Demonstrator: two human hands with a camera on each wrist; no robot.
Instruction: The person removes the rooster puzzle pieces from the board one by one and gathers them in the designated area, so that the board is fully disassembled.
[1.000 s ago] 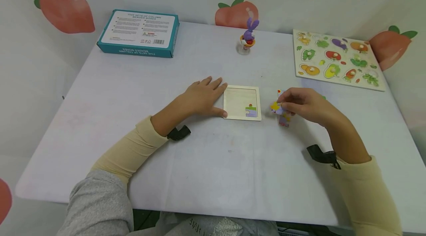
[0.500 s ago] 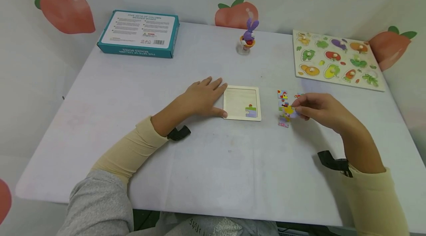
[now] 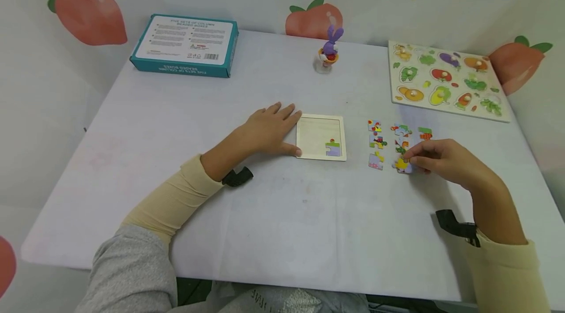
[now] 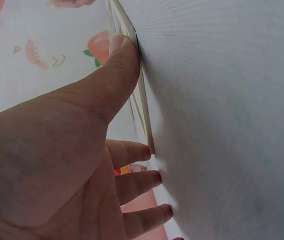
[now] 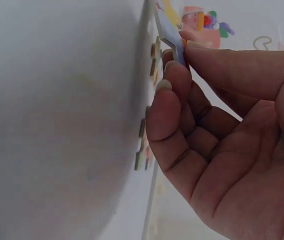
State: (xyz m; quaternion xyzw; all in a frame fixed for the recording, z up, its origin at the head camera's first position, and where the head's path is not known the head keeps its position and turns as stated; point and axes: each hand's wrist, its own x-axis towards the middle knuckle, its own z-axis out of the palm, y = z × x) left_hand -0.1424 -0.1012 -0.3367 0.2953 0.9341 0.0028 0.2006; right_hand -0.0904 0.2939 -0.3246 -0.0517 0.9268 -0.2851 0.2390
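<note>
My left hand (image 3: 272, 130) lies with fingers spread at the left edge of a square wooden puzzle tray (image 3: 315, 134); its thumb touches the rim in the left wrist view. One purple-and-green puzzle piece (image 3: 333, 148) sits in the tray's lower right corner. Between thumb and fingers, my right hand (image 3: 443, 160) pinches a yellow-and-purple puzzle piece (image 3: 402, 166), seen edge-on as a thin puzzle piece (image 5: 169, 31) in the right wrist view. Several loose pieces lie around it, among them a column at left with a middle piece (image 3: 377, 142), and a green-and-red piece (image 3: 425, 133) behind the hand.
A teal box (image 3: 184, 45) with a white label stands at the back left. Behind the tray is a purple rabbit figure (image 3: 329, 48) on a clear base. At the back right lies a vegetable peg board (image 3: 448, 80).
My right hand has moved right and toward me with the pinched puzzle piece, from over the left column of pieces to the neighbouring column, uncovering the left one. My left hand stays still.
</note>
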